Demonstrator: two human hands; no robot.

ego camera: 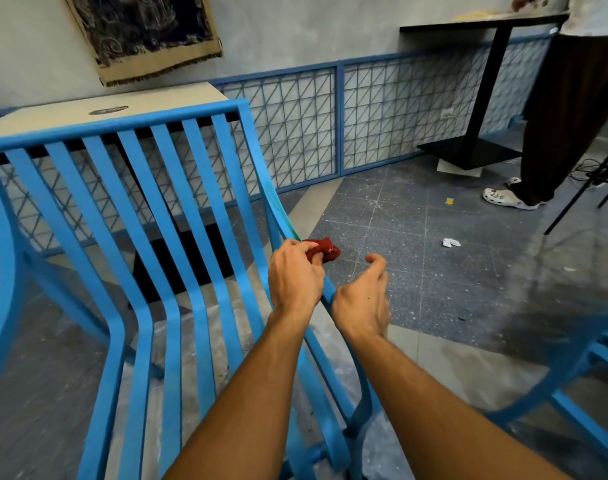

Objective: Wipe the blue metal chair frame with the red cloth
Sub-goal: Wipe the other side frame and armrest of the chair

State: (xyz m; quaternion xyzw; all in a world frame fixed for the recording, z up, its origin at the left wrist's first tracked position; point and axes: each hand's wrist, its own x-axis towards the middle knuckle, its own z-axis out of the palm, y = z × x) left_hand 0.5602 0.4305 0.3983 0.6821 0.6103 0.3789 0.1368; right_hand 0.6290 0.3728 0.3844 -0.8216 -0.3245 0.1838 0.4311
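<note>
The blue metal chair frame (164,216) fills the left and middle of the view, its slatted back and seat curving toward me. My left hand (293,275) grips the bunched red cloth (325,250) against the chair's right side rail, where the back bends into the seat. My right hand (364,296) hovers just right of that rail, fingers loosely curled and holding nothing. Part of the cloth is hidden under my left fingers.
A second blue chair (579,372) stands at the lower right. A beige table (98,109) sits behind the chair back. A black pedestal table (482,98) and a standing person's legs (551,133) are at the far right. Paper scraps (451,242) lie on the tiled floor.
</note>
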